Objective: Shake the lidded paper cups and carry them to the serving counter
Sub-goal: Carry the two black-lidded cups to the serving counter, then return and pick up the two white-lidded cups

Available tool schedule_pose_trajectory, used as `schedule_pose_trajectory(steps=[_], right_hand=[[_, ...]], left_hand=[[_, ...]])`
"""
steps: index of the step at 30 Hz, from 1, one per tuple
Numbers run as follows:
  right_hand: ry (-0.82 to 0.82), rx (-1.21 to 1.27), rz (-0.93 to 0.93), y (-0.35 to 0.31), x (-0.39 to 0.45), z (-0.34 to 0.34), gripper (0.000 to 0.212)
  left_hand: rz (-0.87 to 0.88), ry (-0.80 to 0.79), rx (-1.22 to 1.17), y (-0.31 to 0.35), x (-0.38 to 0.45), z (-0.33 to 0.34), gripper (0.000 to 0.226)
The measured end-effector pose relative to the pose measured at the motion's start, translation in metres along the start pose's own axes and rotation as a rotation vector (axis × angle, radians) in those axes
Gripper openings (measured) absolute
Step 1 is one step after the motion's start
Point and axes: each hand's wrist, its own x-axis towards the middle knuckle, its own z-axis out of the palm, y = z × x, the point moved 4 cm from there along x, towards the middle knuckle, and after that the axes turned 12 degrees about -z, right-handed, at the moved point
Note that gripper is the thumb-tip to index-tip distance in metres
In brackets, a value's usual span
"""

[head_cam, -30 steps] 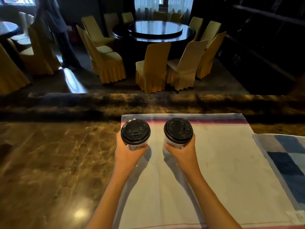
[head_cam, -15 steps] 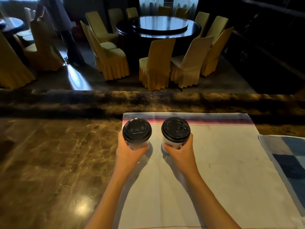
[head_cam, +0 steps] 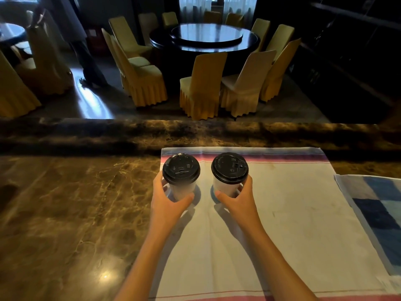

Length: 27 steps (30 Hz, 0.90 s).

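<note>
Two lidded paper cups upright on cloth: left cup gripped by left hand, right cup at 3 o'clock, gripped by right hand.

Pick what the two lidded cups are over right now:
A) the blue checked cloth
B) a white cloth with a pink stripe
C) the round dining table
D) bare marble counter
B. Both the left cup, held by the left hand, and the right cup, held by the right hand, are over the white cloth with a pink stripe; the blue checked cloth lies off to the right.
</note>
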Motion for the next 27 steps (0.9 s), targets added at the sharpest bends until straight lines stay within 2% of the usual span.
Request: schedule_pose_trajectory(steps=[6, 8, 10, 12, 15, 20, 23, 27], right_hand=[[-0.005, -0.122, -0.001, -0.004, -0.017, -0.007, 0.085], [0.014, -0.257, 0.001, 0.000, -0.025, -0.013, 0.085], [0.014, -0.395, 0.005, 0.000, -0.037, -0.019, 0.082], [-0.009, -0.577, -0.029, -0.001, -0.052, -0.028, 0.076], [-0.095, -0.868, -0.079, 0.002, -0.077, -0.048, 0.068], [-0.074, -1.055, -0.056, 0.007, -0.127, -0.099, 0.063], [-0.017, -1.132, -0.008, 0.000, -0.168, -0.140, 0.063], [0.212, -1.122, 0.003, -0.016, -0.252, -0.207, 0.062]], left_hand=[[-0.044, 0.051, 0.237, -0.013, -0.015, -0.019, 0.083], [0.031, 0.090, 0.450, -0.014, -0.029, -0.023, 0.087], [0.186, 0.157, 0.748, -0.013, -0.044, -0.024, 0.086], [0.265, 0.161, 0.873, -0.017, -0.055, -0.026, 0.078], [0.302, 0.131, 0.904, -0.034, -0.072, -0.025, 0.063], [0.387, 0.012, 0.978, -0.045, -0.107, -0.006, 0.064], [0.490, -0.075, 0.974, -0.035, -0.142, 0.025, 0.056], [0.765, -0.253, 0.923, -0.023, -0.218, 0.079, 0.049]])
